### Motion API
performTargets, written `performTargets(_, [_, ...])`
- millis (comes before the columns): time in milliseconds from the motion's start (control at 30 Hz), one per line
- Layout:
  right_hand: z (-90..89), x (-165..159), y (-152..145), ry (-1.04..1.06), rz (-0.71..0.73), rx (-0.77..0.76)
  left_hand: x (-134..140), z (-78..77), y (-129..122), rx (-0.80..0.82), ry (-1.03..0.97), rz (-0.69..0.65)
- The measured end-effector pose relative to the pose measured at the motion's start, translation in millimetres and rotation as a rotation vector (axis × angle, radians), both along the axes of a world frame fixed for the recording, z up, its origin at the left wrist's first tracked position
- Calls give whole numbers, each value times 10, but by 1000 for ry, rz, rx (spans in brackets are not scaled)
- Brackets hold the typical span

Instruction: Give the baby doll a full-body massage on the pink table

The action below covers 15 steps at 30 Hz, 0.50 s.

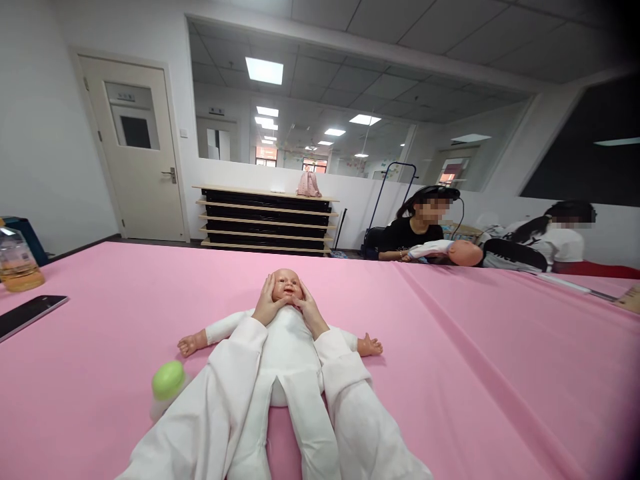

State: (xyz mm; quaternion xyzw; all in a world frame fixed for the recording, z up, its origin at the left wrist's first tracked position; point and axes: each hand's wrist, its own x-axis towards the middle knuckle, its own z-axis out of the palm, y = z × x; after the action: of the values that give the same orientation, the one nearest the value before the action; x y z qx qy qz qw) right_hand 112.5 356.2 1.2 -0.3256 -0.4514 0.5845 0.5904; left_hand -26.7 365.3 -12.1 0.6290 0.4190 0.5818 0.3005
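A baby doll [289, 333] in a white cloth suit lies on its back, arms spread out to both sides and legs toward me. My left hand [270, 301] cups one side of its head, fingers along the cheek and thumb by the chin. On the opposite cheek, my right hand [310, 305] holds the head the same way. The thumbs come close together under the doll's mouth. Next to my left sleeve stands a small container with a green lid [169, 380], its lower part partly hidden.
A pink cloth [425, 373] with creases covers the table. At the left are a phone [31, 315] and a bottle of yellowish liquid [19, 263]. Beyond the table, one person [417, 223] holds another doll [463, 253], and a second person [565, 237] sits farther right.
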Motion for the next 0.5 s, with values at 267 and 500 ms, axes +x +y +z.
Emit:
performTargets(267, [7,-4,-47,-94,-9,91,-9,9,-17,-29,-84,3])
performTargets(500, [8,10,-46,-96,-45,105,-53,22,-40,-60,-130,-39])
